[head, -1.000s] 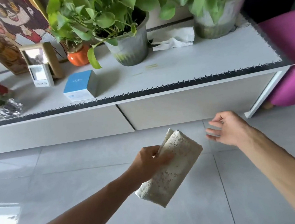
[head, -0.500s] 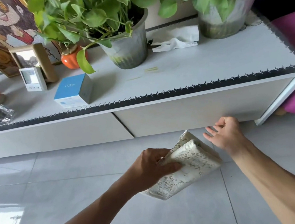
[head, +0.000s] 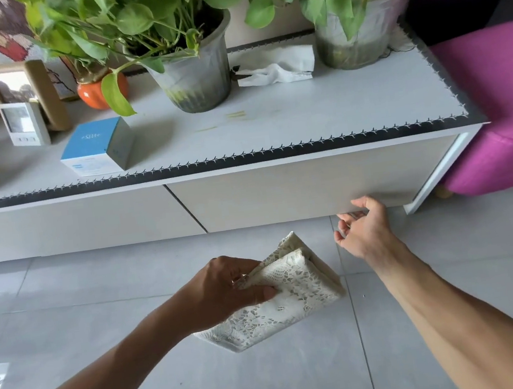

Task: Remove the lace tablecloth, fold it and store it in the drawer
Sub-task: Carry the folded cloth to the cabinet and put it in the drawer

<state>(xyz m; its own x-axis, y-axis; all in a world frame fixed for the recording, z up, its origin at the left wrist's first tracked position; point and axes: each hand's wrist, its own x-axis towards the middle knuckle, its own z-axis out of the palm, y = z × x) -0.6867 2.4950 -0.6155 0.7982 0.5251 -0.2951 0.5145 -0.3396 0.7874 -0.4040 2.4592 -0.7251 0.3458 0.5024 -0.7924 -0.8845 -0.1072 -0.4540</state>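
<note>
A: Left hand point(head: 228, 290) grips the folded lace tablecloth point(head: 288, 294), thumb on top, bundle held over the floor tiles point(head: 129, 274), near the low cabinet point(head: 304, 117).

B: Right hand point(head: 361, 233)?

A: Holds nothing. Fingers loosely curled, tips at the lower edge of the right drawer front point(head: 306, 189). Whether they touch it I cannot tell. Drawer is closed.

B: Risks?

A: No handle in view, so my guess is the pull comes from under the edge; fingers could slip off that thin lip. One-handed hold on the cloth is the other worry: the open folds at its far end may spring loose and the bundle could unfold before it goes in. A hard tug might also jolt the potted plants point(head: 197, 69) on top.

B: Any writing?

A: Blue and white box point(head: 97, 147), far left, carries small white lettering on its lid; too small to read surely.
</note>
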